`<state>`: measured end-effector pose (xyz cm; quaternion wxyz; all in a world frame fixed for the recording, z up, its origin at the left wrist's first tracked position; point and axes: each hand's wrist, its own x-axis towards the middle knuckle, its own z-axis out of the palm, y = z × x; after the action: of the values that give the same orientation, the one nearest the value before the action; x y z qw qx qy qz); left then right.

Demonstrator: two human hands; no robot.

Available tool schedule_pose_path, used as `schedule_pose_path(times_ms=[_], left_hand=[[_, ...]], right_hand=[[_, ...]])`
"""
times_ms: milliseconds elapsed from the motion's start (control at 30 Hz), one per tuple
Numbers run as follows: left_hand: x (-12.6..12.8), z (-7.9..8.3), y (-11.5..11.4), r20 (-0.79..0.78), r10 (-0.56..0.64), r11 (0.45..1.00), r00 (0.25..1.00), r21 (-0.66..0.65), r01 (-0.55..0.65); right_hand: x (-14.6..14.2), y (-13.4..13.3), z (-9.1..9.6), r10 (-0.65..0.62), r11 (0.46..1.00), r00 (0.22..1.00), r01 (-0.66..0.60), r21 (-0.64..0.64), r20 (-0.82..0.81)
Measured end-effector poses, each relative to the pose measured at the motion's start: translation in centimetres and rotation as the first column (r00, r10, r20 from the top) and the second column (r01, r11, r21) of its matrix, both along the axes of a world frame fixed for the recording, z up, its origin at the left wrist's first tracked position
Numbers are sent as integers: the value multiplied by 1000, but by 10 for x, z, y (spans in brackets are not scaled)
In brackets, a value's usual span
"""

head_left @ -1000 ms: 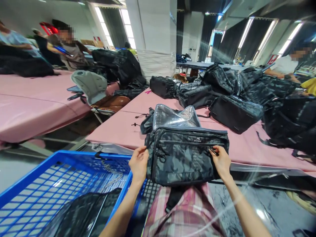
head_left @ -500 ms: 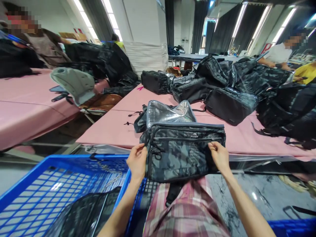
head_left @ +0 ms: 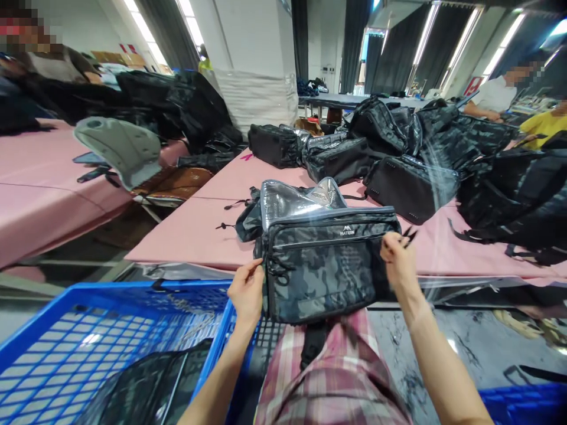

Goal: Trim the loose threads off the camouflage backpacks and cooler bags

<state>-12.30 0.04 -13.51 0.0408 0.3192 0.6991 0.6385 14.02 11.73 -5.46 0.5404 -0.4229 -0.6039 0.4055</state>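
Note:
A black-and-grey camouflage bag (head_left: 323, 277) with a white MATEIN logo is upright at the pink table's near edge, its top flap raised to show a silvery lining (head_left: 301, 200). My left hand (head_left: 247, 289) is closed on the bag's left side edge, thumb and fingers pinched. At the right end of the front zipper (head_left: 328, 237), my right hand (head_left: 398, 254) is closed, with thin dark tips sticking out past its fingers. What those tips belong to is unclear. Dark cords hang at the bag's left front.
Several similar bags (head_left: 410, 186) lie across the pink table (head_left: 221, 206). A blue crate (head_left: 110, 289) holding a dark bag stands at my left, near a grey chair (head_left: 119, 150). Co-workers are at the far left and a person in white (head_left: 496, 97) at the right.
My right hand has moved right and slightly up along the front of the bag, and dark tips now show beyond its fingers. The bag's right side has risen a little. My left hand keeps its grip.

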Motion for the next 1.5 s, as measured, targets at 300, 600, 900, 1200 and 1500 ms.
schedule_pose_path(times_ms=[300,600,900,1200,1500], left_hand=[[4,31,-7,-497,-9,998,868,-53,-20],[81,98,28,-779,-384,922,496,-300,243],[98,35,77,-185,-796,434,577,-839,329],[90,30,82,210,-825,346,525,-548,762],[92,24,83,106,-826,332,554,-703,630]], right_hand=[[35,21,-11,44,961,768,-207,-183,-639],[28,18,-19,70,955,791,-229,-187,-608],[38,14,-50,62,959,974,-118,-258,-217],[30,-28,-55,-174,833,532,-370,412,828],[55,-20,-56,266,731,447,-671,123,854]])
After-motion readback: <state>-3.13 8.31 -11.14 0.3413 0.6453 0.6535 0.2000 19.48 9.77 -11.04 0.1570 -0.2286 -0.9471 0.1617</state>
